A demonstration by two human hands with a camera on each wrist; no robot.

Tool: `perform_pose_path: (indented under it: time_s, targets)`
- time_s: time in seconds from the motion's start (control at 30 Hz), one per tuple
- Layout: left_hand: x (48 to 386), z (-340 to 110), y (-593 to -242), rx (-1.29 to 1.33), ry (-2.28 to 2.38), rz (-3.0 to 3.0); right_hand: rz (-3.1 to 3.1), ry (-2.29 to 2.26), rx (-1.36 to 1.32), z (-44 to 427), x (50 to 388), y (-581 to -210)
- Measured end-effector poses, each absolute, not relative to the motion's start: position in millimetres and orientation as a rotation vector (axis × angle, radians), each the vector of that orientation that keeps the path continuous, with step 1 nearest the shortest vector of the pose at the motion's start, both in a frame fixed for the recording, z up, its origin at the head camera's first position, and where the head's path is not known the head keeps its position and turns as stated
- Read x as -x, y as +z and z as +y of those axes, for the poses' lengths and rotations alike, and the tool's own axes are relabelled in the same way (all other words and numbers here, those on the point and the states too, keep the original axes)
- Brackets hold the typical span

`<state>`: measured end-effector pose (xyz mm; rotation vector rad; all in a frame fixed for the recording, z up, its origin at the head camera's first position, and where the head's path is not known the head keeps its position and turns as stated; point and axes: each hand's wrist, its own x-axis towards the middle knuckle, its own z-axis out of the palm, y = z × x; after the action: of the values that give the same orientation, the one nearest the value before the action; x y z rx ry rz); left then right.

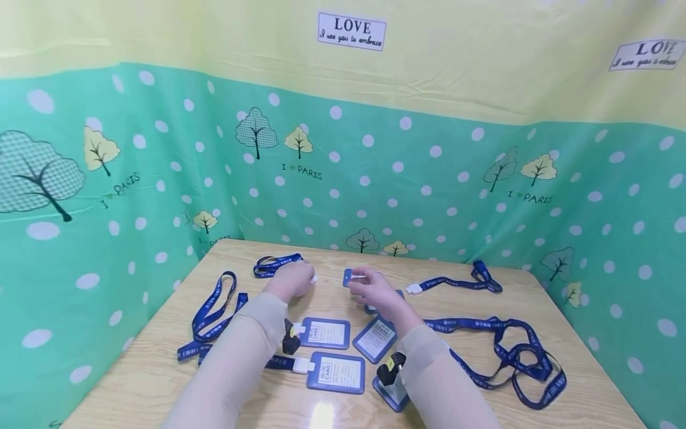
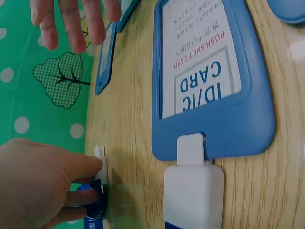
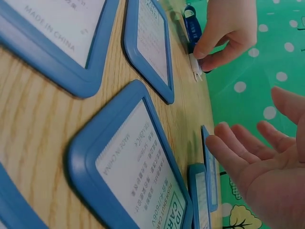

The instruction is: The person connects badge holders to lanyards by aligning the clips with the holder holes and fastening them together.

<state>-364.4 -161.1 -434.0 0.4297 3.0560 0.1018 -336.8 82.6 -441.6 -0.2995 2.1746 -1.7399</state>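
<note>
My left hand (image 1: 295,280) pinches the white clip (image 2: 101,164) of a folded blue lanyard (image 1: 272,267) at the back left of the table. Over the back middle, my right hand (image 1: 377,293) has its fingers extended and apart, with nothing visible in its grasp. Close to those fingertips lies a blue card holder (image 1: 348,276), partly hidden by the hand in the head view. Another blue holder (image 3: 199,193) lies beneath the right hand, near a white clip (image 1: 414,289) on a second blue lanyard (image 1: 450,282).
Nearer on the wooden table (image 1: 321,301) lie a framed card holder (image 1: 325,333), a tilted one (image 1: 376,338) and a front one (image 1: 336,373). Lanyards spread at left (image 1: 206,316) and right (image 1: 527,357). A patterned curtain (image 1: 375,179) stands behind.
</note>
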Motion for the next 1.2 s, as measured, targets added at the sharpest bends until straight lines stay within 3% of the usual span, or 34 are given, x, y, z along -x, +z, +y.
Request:
perform_pose_path:
  time_s: [1.2]
  targets:
    - [330.6, -177.8, -435.8, -0.508, 0.081, 3.000, 2.298, -1.364, 0.501, 68.1, 314.3, -436.9]
